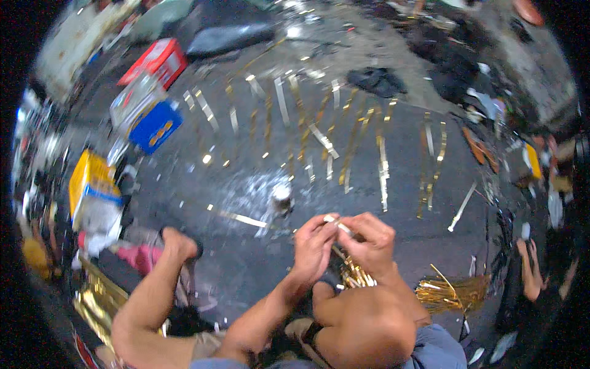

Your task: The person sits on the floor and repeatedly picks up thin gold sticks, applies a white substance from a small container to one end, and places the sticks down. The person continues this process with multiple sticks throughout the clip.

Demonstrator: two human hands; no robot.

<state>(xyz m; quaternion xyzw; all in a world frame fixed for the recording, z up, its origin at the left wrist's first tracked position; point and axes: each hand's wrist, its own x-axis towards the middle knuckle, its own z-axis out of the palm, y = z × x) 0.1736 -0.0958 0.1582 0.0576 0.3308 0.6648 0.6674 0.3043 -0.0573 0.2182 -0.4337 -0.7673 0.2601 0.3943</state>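
While both sets of fingers pinch one thin gold strip between them, left hand and right hand meet above my knee, probably to steady so narrow a piece. Strip: shiny, flat, slender. Loose gold bundle lies just below; cut strips lie in rows on the dark floor beyond.

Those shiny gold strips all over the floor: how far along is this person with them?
Many gold strips already lie spread in rows on the dark floor, so that part looks done. Right now the left hand and right hand pinch one thin strip between them. A bundle of gold strips by the knee and another bunch under the hands appear still to be worked through.
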